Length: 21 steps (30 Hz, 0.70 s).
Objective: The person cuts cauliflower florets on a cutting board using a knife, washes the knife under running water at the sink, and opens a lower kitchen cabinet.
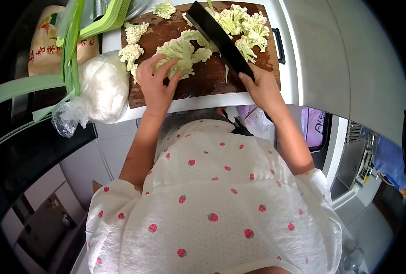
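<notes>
My left hand [155,84] rests its bent fingers on a large piece of cauliflower [178,52], gripping its near left edge against the brown wooden cutting board [207,84]. In my right hand [263,86] is a dark, wide-bladed kitchen knife [219,39], held by its handle end. The blade slants up and left over the board, just right of the large piece. Cut cauliflower florets [253,29] are heaped at the board's far right. A few more florets [132,52] lie along its left edge. The knife hides part of the cauliflower behind it.
Left of the board sits a knotted plastic bag [104,86] with something white inside. Green onion stalks [70,55] hang beside a green plastic basket [107,23]. A printed sack [43,45] stands further left. The white counter edge [203,102] runs in front of me.
</notes>
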Each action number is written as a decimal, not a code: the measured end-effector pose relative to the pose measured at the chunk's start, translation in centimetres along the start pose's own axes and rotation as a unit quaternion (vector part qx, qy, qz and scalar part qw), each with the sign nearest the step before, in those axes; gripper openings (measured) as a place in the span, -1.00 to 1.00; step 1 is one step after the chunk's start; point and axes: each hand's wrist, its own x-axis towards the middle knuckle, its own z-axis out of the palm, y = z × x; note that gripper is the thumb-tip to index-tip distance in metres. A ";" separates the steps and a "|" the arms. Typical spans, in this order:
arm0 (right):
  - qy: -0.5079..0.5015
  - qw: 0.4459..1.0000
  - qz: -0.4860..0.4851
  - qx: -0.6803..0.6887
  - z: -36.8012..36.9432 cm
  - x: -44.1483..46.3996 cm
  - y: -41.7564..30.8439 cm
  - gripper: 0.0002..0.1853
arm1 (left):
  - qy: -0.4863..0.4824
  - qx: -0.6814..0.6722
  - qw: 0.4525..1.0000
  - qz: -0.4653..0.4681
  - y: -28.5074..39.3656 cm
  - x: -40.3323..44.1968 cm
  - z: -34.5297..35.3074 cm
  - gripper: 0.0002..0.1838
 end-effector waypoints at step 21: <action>-0.061 0.996 -0.027 -0.059 -1.9 -3.1 -1.6 -0.73 | 0.039 -0.066 0.991 -0.113 -0.2 0.8 3.5 -0.37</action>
